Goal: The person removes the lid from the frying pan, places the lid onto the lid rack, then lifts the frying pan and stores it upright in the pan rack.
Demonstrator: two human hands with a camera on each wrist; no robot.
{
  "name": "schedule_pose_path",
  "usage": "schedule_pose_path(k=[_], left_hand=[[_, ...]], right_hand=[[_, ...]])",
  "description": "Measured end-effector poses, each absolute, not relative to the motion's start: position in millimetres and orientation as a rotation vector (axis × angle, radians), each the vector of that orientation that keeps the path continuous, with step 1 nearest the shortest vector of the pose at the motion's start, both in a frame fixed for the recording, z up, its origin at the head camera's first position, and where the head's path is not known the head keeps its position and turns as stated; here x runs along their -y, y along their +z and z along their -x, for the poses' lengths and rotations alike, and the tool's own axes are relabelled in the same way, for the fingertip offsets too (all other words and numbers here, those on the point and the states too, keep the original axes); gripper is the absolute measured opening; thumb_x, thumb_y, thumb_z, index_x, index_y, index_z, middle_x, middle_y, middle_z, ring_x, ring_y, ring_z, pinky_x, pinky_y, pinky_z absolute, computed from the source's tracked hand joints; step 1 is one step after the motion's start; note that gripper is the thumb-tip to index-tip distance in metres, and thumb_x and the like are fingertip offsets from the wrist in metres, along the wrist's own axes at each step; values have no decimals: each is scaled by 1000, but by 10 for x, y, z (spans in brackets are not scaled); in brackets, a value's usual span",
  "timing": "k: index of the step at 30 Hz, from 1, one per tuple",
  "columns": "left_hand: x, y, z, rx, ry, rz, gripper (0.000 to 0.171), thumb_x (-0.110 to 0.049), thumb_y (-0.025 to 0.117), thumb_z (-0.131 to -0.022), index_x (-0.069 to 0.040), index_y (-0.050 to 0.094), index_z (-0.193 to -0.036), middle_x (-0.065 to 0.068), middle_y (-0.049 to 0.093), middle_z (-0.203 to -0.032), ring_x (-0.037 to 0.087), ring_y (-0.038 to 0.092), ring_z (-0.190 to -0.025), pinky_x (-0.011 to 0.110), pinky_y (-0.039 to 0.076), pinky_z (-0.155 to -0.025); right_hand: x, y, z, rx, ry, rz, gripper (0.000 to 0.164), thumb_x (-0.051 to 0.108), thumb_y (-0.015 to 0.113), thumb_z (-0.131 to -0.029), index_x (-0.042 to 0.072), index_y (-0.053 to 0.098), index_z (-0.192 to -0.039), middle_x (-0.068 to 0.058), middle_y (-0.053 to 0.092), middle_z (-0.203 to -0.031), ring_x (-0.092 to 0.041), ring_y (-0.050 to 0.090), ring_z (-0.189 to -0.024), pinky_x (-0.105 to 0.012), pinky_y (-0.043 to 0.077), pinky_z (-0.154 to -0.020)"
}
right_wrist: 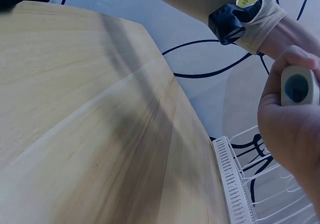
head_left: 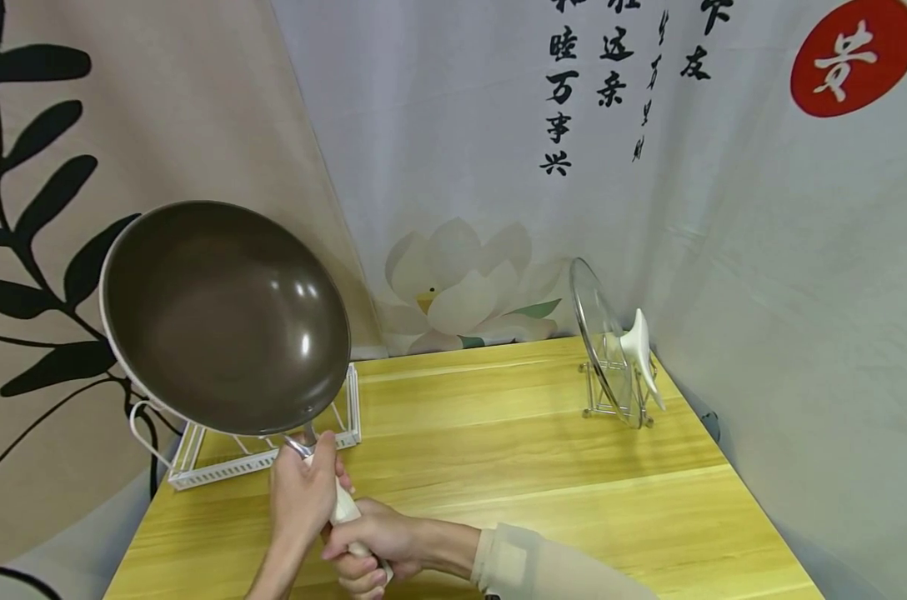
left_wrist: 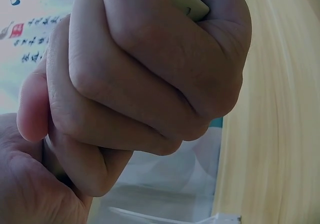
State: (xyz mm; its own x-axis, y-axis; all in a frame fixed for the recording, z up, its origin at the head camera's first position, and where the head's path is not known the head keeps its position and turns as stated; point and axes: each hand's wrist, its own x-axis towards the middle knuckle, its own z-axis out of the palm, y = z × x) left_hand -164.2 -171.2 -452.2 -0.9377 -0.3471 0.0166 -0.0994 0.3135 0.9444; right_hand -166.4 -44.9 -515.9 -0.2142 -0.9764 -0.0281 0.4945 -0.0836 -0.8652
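Note:
A large pan (head_left: 228,321) with a dark brown inside and pale rim is tipped up at the left, its cooking surface facing the head camera. My left hand (head_left: 303,492) grips its cream handle (head_left: 346,505) close to the pan body. Farther down, my right hand (head_left: 374,542) wraps around the same handle near its end. In the right wrist view, the handle's hollow end (right_wrist: 297,88) pokes out of the fist. Curled fingers (left_wrist: 135,79) fill the left wrist view, around a bit of the handle (left_wrist: 192,3).
Behind the pan, a white wire rack (head_left: 353,404) sits at the table's left edge. On the right, a metal stand (head_left: 591,400) holds a glass lid (head_left: 596,321) and a white utensil (head_left: 638,346). Curtains (head_left: 453,125) hang behind the wooden table (head_left: 483,417).

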Motion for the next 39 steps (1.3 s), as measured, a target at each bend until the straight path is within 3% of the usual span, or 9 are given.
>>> schedule_pose_path(k=[13, 39], left_hand=[[1781, -4494, 1615, 2410, -1505, -443, 42, -40, 53, -107, -7, 64, -83, 5, 68, -60, 24, 66, -49, 32, 52, -49], [1891, -4304, 1630, 2497, -1293, -423, 40, -40, 49, -107, -10, 66, -86, -1, 70, -59, 15, 65, -52, 25, 45, -59]], right_hand=[[502, -5099, 1680, -901, -1542, 701, 31, 9, 36, -90, 14, 22, -62, 7, 20, -38, -12, 19, -31, -29, 22, -32], [652, -5051, 1786, -761, -1498, 736, 34, 9, 31, -92, 15, 23, -59, 7, 21, -36, -11, 17, -30, -29, 19, -32]])
